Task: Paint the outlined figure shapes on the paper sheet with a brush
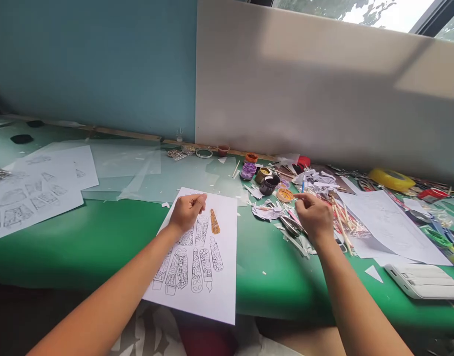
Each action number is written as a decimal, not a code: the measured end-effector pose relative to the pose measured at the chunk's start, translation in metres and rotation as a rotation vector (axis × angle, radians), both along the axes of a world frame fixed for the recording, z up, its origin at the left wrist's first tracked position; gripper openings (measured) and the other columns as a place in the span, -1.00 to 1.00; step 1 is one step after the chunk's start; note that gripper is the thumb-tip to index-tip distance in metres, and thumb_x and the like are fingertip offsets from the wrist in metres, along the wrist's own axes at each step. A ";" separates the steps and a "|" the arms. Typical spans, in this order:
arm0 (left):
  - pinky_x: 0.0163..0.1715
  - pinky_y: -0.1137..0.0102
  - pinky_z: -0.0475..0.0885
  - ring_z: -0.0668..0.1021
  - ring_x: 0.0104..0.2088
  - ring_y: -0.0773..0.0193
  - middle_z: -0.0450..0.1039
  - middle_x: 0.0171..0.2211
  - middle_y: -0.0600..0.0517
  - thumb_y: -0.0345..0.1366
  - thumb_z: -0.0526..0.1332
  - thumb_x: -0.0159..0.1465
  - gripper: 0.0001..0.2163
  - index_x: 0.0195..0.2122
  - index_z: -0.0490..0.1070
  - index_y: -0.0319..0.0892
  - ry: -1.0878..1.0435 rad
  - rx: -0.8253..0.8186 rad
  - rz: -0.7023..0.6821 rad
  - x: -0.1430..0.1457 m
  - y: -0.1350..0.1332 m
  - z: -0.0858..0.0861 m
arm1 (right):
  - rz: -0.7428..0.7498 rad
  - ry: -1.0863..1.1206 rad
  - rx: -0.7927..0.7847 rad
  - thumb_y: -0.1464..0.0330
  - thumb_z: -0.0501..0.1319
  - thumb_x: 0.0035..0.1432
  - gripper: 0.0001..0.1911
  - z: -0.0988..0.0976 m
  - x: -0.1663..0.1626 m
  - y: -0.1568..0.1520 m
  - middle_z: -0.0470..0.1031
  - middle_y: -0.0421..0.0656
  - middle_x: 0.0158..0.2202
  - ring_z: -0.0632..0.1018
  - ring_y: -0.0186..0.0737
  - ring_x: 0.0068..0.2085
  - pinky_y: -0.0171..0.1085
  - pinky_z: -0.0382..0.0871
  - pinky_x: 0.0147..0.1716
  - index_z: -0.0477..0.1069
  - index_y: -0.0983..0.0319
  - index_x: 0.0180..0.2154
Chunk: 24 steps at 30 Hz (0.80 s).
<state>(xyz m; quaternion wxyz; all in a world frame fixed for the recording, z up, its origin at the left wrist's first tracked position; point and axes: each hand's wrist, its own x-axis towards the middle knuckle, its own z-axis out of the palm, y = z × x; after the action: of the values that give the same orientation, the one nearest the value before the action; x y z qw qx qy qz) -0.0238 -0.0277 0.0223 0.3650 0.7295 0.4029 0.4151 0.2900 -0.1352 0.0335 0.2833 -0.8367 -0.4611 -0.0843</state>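
— How much of the pattern sheet (219, 291) on the green table (101, 237) is coloured?
— 1 shape (215, 222), orange; the rest are bare outlines. The left hand (185, 211), loosely curled, rests on it.
— The right hand (313, 215)?
— Fingers pinched beside the paint pots (268, 184); whether they grip anything, I cannot tell.

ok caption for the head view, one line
Left hand rests on a patterned sheet while right hand hovers by paint pots.

My left hand (187, 211) covers the top drawings on the printed sheet (223, 287), I cannot tell whether my right hand (312, 215) pinches anything among the blurred scraps (266, 212), and the frame's right edge cuts off the white device (423, 282).
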 end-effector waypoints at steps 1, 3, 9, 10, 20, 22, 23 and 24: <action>-0.48 0.38 0.24 0.33 -0.58 0.31 0.26 -0.67 0.11 -0.04 0.01 0.29 -0.61 -0.62 0.26 -0.11 0.039 -0.013 -0.024 -0.002 -0.007 0.003 | 0.010 0.069 0.132 0.34 0.07 0.10 -0.63 0.000 -0.004 -0.005 0.62 -0.04 -0.43 0.58 -0.08 -0.41 -0.18 0.40 -0.39 0.61 0.28 -0.21; -0.45 0.37 0.26 0.37 -0.54 0.29 0.32 -0.60 0.11 -0.08 -0.01 0.32 -0.65 -0.54 0.30 -0.11 0.170 -0.040 -0.113 -0.006 -0.021 0.012 | 0.126 0.182 0.342 0.35 0.10 0.04 -0.67 -0.001 -0.016 -0.013 0.64 -0.07 -0.38 0.58 -0.11 -0.41 -0.18 0.43 -0.38 0.62 0.24 -0.28; -0.07 0.13 0.38 0.50 -0.12 0.06 0.51 -0.19 -0.01 -0.28 0.19 0.20 -0.94 -0.31 0.40 -0.08 0.673 0.111 -0.190 -0.025 -0.063 0.024 | 0.528 0.329 0.425 0.33 0.25 0.09 -0.81 -0.001 -0.066 -0.013 0.66 -0.15 -0.28 0.60 -0.16 -0.30 -0.14 0.49 -0.22 0.60 0.14 -0.24; 0.01 0.06 0.36 0.49 -0.04 0.00 0.49 -0.08 -0.04 -0.26 0.24 0.16 -0.86 -0.24 0.40 -0.06 0.704 0.126 -0.152 -0.030 -0.069 0.020 | 0.546 0.361 0.436 0.29 0.29 0.09 -0.86 0.000 -0.074 -0.009 0.65 -0.16 -0.32 0.58 -0.17 -0.33 -0.16 0.48 -0.25 0.58 0.14 -0.28; 0.32 -0.25 -0.02 0.29 0.29 -0.16 0.25 0.24 -0.19 -0.05 0.35 0.13 -0.42 0.11 0.14 0.00 0.682 0.171 0.100 -0.034 -0.105 -0.033 | 0.680 1.067 0.580 0.17 0.16 0.17 -0.77 -0.002 -0.133 0.049 0.39 -0.24 -0.58 0.44 -0.27 -0.52 -0.27 0.30 -0.51 0.43 0.17 -0.38; 0.30 -0.26 0.00 0.28 0.29 -0.18 0.24 0.23 -0.21 -0.06 0.37 0.12 -0.44 0.06 0.14 -0.03 0.651 0.208 0.137 -0.019 -0.109 -0.036 | 0.659 1.190 0.547 0.21 0.15 0.11 -0.82 -0.008 -0.138 0.062 0.41 -0.25 -0.59 0.44 -0.28 -0.52 -0.28 0.30 -0.51 0.42 0.17 -0.35; 0.29 -0.27 0.02 0.28 0.28 -0.20 0.25 0.21 -0.23 -0.07 0.38 0.12 -0.44 0.04 0.14 -0.04 0.638 0.220 0.150 -0.010 -0.110 -0.036 | 0.641 1.236 0.542 0.22 0.14 0.08 -0.83 -0.011 -0.138 0.068 0.41 -0.25 -0.60 0.43 -0.28 -0.54 -0.28 0.30 -0.52 0.41 0.17 -0.36; 0.27 -0.27 0.05 0.29 0.27 -0.22 0.26 0.19 -0.24 -0.08 0.39 0.11 -0.45 0.03 0.16 -0.06 0.631 0.224 0.162 -0.001 -0.110 -0.035 | 0.623 1.274 0.539 0.23 0.13 0.06 -0.84 -0.015 -0.137 0.073 0.39 -0.26 -0.61 0.41 -0.29 -0.55 -0.29 0.29 -0.52 0.39 0.16 -0.37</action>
<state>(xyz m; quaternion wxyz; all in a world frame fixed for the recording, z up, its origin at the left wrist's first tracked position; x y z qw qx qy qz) -0.0249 -0.1381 -0.0129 0.1058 0.8232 0.5043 0.2383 0.1527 -0.0619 0.0186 0.7003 -0.4563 -0.3870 0.3894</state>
